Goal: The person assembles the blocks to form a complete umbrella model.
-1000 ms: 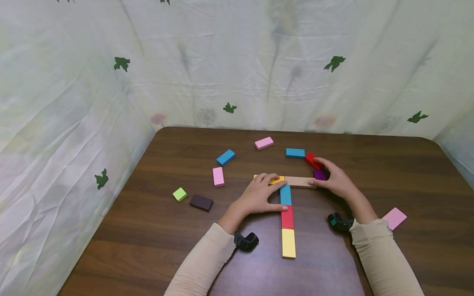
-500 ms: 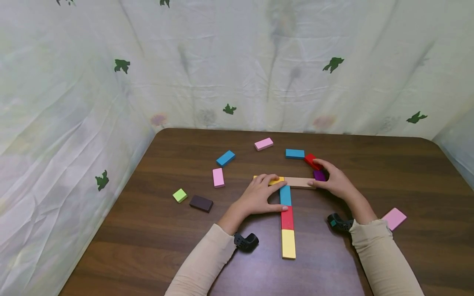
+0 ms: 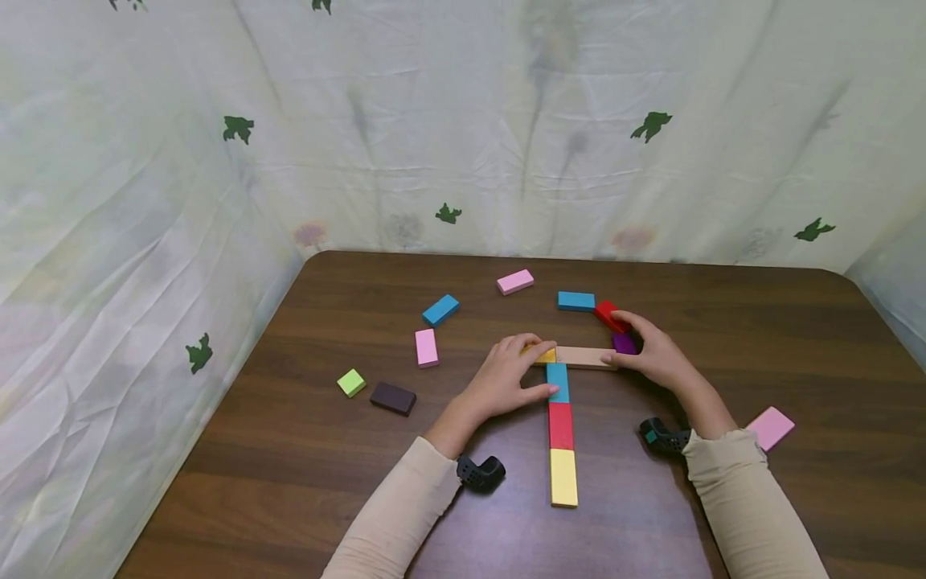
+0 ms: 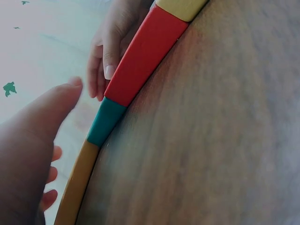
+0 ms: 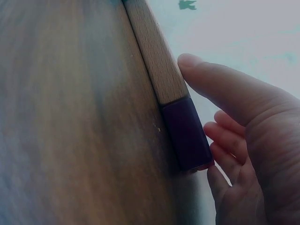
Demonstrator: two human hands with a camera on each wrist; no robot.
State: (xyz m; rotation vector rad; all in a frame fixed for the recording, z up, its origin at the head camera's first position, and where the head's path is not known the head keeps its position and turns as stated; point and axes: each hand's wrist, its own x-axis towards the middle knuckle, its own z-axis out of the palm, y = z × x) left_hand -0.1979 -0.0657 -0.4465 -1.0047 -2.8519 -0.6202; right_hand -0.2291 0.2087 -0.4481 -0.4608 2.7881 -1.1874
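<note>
My left hand (image 3: 501, 378) is over the left part of a yellow-orange block (image 3: 544, 355), hiding some of it. Its thumb lies above the upper blue block (image 3: 558, 383); in the left wrist view that thumb (image 4: 61, 103) stands apart from the blocks. Below the blue block, a red block (image 3: 560, 426) and a yellow block (image 3: 563, 478) continue the column. My right hand (image 3: 661, 354) has its thumb by the right end of a plain wooden block (image 3: 584, 357). Its fingers reach around a purple block (image 5: 186, 136) toward a tilted red block (image 3: 611, 316).
A blue block (image 3: 576, 301) adjoins the tilted red block. Loose blocks lie leftward: pink (image 3: 427, 348), blue (image 3: 441, 310), green (image 3: 351, 383) and dark (image 3: 394, 398). One pink block (image 3: 515, 281) is at the back, another (image 3: 771, 427) beside the right sleeve.
My left hand's thumb has moved up from the red block to the blue one, and its fingers have drawn in over the yellow-orange block. The right hand stays still.
</note>
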